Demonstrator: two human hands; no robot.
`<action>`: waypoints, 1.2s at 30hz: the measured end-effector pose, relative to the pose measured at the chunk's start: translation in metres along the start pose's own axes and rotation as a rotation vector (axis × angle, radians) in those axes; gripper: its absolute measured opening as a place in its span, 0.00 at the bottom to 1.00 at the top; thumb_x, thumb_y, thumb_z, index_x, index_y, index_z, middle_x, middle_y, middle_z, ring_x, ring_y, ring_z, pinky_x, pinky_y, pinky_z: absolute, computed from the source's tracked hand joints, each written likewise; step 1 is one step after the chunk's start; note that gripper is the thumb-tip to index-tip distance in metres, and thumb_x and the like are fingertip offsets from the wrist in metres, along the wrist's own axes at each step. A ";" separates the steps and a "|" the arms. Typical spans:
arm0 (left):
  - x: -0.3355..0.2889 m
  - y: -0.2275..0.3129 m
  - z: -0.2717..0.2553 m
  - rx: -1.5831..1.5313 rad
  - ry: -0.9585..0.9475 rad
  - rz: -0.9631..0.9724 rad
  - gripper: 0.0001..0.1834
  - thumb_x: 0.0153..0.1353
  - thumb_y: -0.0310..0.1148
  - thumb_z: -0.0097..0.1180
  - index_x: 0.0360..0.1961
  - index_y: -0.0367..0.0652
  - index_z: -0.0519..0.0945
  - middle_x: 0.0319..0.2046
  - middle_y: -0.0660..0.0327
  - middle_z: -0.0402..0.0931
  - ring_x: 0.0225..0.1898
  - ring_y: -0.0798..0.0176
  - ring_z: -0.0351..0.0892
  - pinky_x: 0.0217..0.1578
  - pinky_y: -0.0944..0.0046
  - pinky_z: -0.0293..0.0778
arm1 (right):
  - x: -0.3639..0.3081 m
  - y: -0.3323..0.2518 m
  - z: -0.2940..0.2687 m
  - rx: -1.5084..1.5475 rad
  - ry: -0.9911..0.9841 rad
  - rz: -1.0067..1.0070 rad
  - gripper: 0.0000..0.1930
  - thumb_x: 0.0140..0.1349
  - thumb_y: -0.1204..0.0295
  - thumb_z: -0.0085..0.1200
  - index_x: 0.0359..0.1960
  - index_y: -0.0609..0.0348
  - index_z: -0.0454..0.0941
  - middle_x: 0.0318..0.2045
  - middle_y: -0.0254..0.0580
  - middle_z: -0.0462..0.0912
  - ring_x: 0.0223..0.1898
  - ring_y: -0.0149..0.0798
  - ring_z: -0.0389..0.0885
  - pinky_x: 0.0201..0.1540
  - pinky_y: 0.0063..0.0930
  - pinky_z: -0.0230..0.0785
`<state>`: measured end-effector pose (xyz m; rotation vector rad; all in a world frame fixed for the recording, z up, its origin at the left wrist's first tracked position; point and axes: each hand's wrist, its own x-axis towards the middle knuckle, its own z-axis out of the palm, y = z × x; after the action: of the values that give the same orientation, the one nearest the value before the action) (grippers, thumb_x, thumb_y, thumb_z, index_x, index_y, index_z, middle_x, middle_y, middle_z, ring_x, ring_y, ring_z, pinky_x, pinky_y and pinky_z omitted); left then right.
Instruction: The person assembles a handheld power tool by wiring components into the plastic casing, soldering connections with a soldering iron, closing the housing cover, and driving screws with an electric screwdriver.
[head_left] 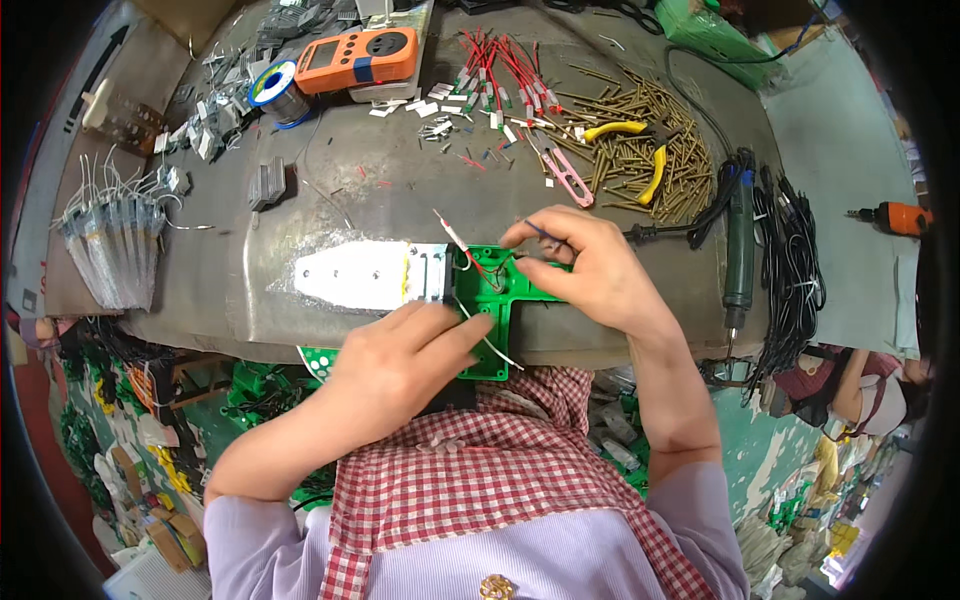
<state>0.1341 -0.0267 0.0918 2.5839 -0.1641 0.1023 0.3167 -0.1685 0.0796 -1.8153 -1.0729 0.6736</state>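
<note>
A green plastic housing [493,368] lies at the table's near edge, with thin wires rising from its middle. Its left side meets a shiny white metal plate [350,273] with a dark end piece. My left hand [395,350] is closed over the housing's near left part, steadying it; some fingertips are hidden. At the housing's upper right, my right hand [590,265] pinches a thin dark wire [540,233] between thumb and forefinger. A red wire with a white sleeve [452,232] sticks up to the left of it. A loose white wire [503,355] crosses the housing.
Brass screws [640,140] are heaped at the back right with yellow-handled pliers [655,175]. An orange multimeter [357,60] and a solder spool [278,92] stand at the back left. A power screwdriver [739,240] hangs at the right beside black cables [790,270].
</note>
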 end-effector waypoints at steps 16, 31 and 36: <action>0.032 -0.043 0.006 -1.122 0.347 -0.537 0.07 0.61 0.26 0.59 0.40 0.35 0.81 0.34 0.65 0.80 0.36 0.76 0.75 0.37 0.74 0.72 | 0.007 0.004 0.042 -0.140 0.238 -0.192 0.09 0.51 0.67 0.65 0.24 0.58 0.78 0.17 0.35 0.73 0.19 0.36 0.69 0.34 0.29 0.59; 0.033 -0.037 0.016 -1.031 0.434 -0.421 0.06 0.62 0.26 0.58 0.39 0.35 0.80 0.32 0.67 0.79 0.33 0.77 0.74 0.34 0.74 0.72 | 0.004 0.004 0.034 -0.144 0.185 -0.153 0.09 0.49 0.68 0.65 0.28 0.57 0.79 0.19 0.35 0.74 0.20 0.36 0.70 0.34 0.29 0.60; 0.038 -0.034 0.011 -0.975 0.337 -0.417 0.13 0.60 0.24 0.58 0.46 0.37 0.75 0.29 0.64 0.80 0.30 0.76 0.75 0.32 0.73 0.72 | 0.006 -0.008 0.013 -0.252 0.181 -0.379 0.13 0.50 0.75 0.62 0.39 0.56 0.79 0.24 0.35 0.77 0.26 0.35 0.72 0.36 0.28 0.62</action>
<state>0.1770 -0.0071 0.0689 1.5528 0.3667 0.2320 0.3062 -0.1555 0.0804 -1.7703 -1.3754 0.1501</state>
